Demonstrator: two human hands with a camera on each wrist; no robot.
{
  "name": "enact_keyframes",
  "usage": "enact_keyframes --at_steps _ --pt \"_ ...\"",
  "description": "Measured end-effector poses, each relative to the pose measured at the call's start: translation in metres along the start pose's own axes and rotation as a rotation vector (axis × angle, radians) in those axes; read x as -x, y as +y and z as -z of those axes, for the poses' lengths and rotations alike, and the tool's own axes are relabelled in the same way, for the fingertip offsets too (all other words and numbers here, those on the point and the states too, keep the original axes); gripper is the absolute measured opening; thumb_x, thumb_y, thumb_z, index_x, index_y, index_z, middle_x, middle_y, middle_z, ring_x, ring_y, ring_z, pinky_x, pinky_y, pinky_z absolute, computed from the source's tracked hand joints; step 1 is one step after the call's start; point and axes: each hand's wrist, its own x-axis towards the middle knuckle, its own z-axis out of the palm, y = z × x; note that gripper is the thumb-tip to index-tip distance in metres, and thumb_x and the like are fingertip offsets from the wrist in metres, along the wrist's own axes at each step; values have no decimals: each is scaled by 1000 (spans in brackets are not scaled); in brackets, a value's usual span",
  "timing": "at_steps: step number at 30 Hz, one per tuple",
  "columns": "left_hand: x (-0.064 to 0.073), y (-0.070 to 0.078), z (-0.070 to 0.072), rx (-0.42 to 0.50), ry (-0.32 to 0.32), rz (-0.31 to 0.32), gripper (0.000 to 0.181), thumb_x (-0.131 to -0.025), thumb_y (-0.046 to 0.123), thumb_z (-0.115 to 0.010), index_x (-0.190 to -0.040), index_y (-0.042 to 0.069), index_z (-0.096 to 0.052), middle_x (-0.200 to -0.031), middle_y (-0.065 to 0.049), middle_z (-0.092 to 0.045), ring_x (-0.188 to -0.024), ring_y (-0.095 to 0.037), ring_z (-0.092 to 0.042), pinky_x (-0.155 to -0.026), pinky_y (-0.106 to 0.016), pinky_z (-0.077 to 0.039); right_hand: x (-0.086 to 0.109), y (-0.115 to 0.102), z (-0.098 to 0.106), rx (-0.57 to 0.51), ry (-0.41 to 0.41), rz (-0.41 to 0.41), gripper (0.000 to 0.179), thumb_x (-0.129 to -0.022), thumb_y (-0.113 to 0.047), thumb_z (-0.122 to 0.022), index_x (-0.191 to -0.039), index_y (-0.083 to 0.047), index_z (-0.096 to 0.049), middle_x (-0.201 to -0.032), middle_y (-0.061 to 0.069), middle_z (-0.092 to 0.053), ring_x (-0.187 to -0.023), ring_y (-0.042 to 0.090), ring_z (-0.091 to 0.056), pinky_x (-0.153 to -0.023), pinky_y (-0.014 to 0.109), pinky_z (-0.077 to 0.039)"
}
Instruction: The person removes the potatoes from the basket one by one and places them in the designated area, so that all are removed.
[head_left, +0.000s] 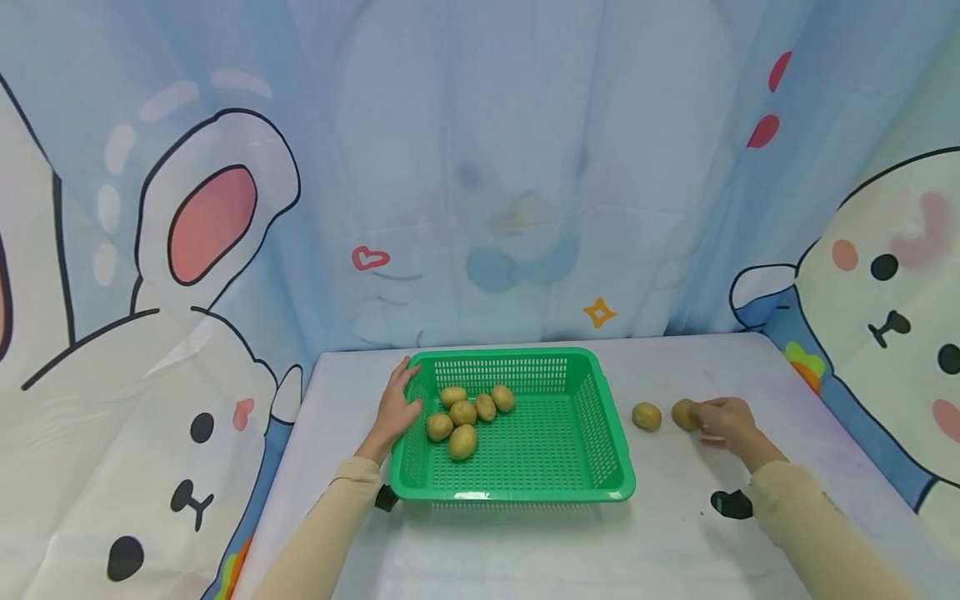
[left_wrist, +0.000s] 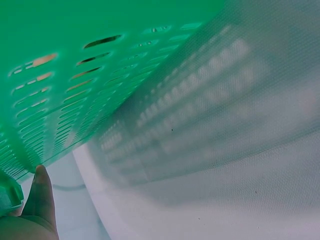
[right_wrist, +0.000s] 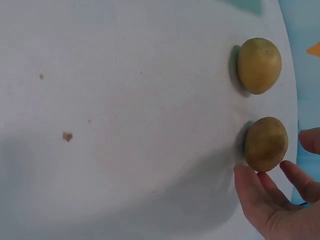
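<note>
Potatoes gathered: six small, yellow-brown, rounded potatoes [head_left: 462, 412] lie inside the green, rectangular, slotted plastic basket [head_left: 517, 496], clustered toward its left wall; the filling looks mostly done.
Potatoes left: two, both on the white cloth-covered table [head_left: 487, 558] to the basket's right; the nearer loose potato [head_left: 647, 417] is just beside its right wall, the farther loose potato [head_left: 682, 414] beyond that.
Right hand: at the farther loose potato, the hand [right_wrist: 282, 205] has its fingers loosely spread around it and the thumb apart, so the grip seems not closed yet.
Left hand: this hand [head_left: 393, 411] holds the basket's left rim, thumb over it, a finger against the outer wall.
Loose potatoes' long axes: both slightly oval, lying roughly left-right, pointing toward the basket; neither shows a distinct front end.
Basket's long axis: left-right, opening upward.
</note>
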Motion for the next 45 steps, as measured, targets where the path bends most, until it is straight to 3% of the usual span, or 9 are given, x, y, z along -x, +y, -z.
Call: enact_keyframes --at_steps 6,10,12,16,19,23,30,36,45 --pt "-1 0 0 -5 -6 -8 67 -76 -9 -51 -143 -5 -46 -159 -19 -25 -145 -41 -23 -95 -51 -37 1 -10 5 120 86 52 53 -93 -21 -52 -124 21 -44 -119 38 -47 -106 49 -55 -77 47 -56" --pt "-1 -1 0 -7 3 -14 67 -75 -8 -50 -142 -5 -47 -159 -19 -26 -145 -41 -24 -99 -52 -37 -12 -20 -2 78 156 49 51 -95 -21 -54 -126 18 -47 -118 35 -52 -100 44 -59 -80 50 -55" --pt "-1 -2 0 -7 12 -17 68 -74 -7 -50 -141 -6 -48 -158 -20 -27 -144 -41 -25 -104 -54 -35 -25 -23 -8 33 165 43 50 -96 -23 -55 -128 15 -49 -118 31 -55 -96 41 -62 -76 45 -57" --pt "-1 -3 0 1 15 -14 68 -73 -7 -50 -141 -6 -48 -158 -20 -28 -144 -41 -25 -106 -56 -33 -33 -39 -20 -64 75 92 54 -97 -28 -57 -133 11 -49 -124 31 -56 -100 39 -64 -75 42 -57" --pt "-1 -3 0 11 11 -4 69 -73 -8 -50 -141 -5 -48 -159 -18 -27 -145 -41 -24 -104 -55 -34 -12 -64 -33 -92 -45 139 59 -101 -30 -51 -140 13 -40 -135 35 -48 -116 43 -58 -84 43 -54" --pt "0 -2 0 10 10 0 69 -74 -9 -51 -142 -5 -47 -159 -18 -26 -145 -40 -24 -103 -53 -35 13 -94 -53 -107 -84 192 57 -102 -28 -45 -142 13 -38 -137 33 -47 -122 42 -55 -86 37 -54" --pt "-1 -1 0 8 7 -5 69 -74 -8 -50 -142 -5 -47 -159 -18 -26 -145 -40 -24 -103 -53 -35 21 -122 -85 -197 -146 263 56 -102 -25 -47 -143 12 -38 -138 33 -47 -118 37 -60 -88 37 -53" --pt "0 -4 1 6 26 -16 68 -73 -8 -51 -141 -6 -48 -158 -20 -28 -144 -42 -25 -106 -57 -32 29 -139 -128 -220 -239 322 55 -103 -22 -47 -143 14 -35 -140 36 -44 -125 45 -52 -95 44 -49" --pt "0 -4 -3 -10 13 -32 68 -74 -7 -51 -141 -5 -48 -158 -21 -27 -144 -43 -26 -103 -57 -35 30 -137 -184 -230 -282 274 46 -101 -15 -49 -136 15 -44 -137 38 -44 -126 50 -47 -98 53 -45"
